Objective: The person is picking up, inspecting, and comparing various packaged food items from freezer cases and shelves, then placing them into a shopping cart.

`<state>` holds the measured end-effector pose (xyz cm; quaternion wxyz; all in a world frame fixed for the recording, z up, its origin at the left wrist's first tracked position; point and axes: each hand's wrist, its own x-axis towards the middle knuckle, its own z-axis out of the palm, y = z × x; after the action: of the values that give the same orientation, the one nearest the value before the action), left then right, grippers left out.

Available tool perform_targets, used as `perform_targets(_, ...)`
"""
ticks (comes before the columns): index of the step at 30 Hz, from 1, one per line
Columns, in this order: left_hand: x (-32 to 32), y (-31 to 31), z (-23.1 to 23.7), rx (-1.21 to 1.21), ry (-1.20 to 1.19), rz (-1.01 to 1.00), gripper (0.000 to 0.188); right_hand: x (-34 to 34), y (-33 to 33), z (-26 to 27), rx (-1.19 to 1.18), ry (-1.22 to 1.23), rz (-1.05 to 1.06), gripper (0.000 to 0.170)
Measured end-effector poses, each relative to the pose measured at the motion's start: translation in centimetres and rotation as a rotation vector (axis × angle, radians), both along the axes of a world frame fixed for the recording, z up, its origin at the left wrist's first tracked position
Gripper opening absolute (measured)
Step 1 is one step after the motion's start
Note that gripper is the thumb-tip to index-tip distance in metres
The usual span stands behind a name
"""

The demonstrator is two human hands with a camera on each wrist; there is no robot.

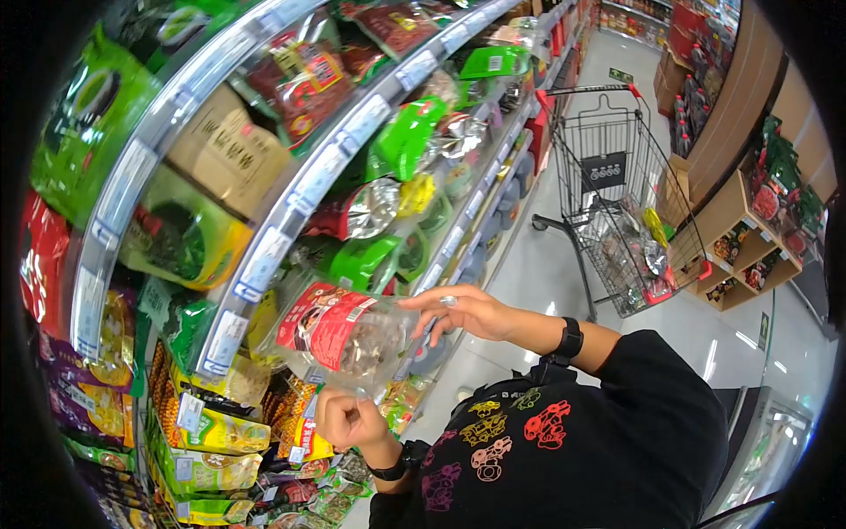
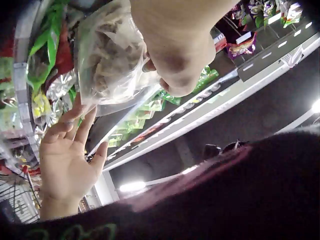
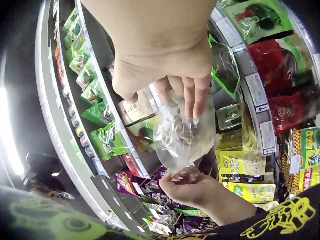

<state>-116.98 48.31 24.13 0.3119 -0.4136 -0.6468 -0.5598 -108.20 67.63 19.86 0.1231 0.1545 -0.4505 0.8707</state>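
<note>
Store shelves (image 1: 359,123) packed with bagged goods (image 1: 407,137) rise ahead of the left hand (image 1: 352,419) and right hand (image 1: 467,313). Well beyond the right hand, to its right, a wire shopping cart (image 1: 603,172) holds several clear and silvery packets (image 1: 624,234). Between the hands is a clear bag (image 1: 366,344) of pale, irregular pieces (image 2: 112,60); the left hand pinches one end, the right rests nearly straight fingers (image 3: 189,95) against it. A red label (image 1: 324,324) fronts the bag.

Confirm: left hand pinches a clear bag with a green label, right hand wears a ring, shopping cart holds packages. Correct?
The label on the clear bag is red, not green; head view shows it. The rest stands: left hand pinches the bag, right hand wears a ring, shopping cart holds packages.
</note>
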Motion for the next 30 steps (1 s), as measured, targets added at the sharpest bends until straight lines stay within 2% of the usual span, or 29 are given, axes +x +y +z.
perform_targets(6,6.1,4.9,1.6,-0.043,0.085,-0.134,0.011,7.8,4.4,-0.7,-0.088,0.008,-0.021,0.048)
perform_targets(9,9.0,8.7,1.5,0.004,0.048,-0.304,0.012,13.5,7.0,-0.8,-0.053,-0.044,-0.150,0.043)
perform_targets(13,13.1,15.4,0.3,0.088,-0.007,-0.572,0.015,21.2,9.5,-1.3,-0.061,-0.090,-0.430,0.039)
perform_targets(16,16.1,19.9,-1.0,-0.009,-0.112,-0.701,0.015,26.3,10.8,-2.3,-0.141,-0.189,-0.651,0.035)
perform_targets(21,21.5,27.7,-3.7,-0.140,-0.311,-1.036,0.016,33.7,11.6,-4.3,-0.349,-0.322,-0.982,0.032)
perform_targets(24,25.3,31.8,-5.2,-0.331,-0.535,-1.232,0.015,37.0,12.1,-6.4,-0.505,-0.416,-1.139,0.031)
perform_targets(30,30.8,40.7,-11.4,-0.587,-0.528,-1.440,0.016,41.1,14.7,-11.0,-0.671,-0.556,-1.461,0.026)
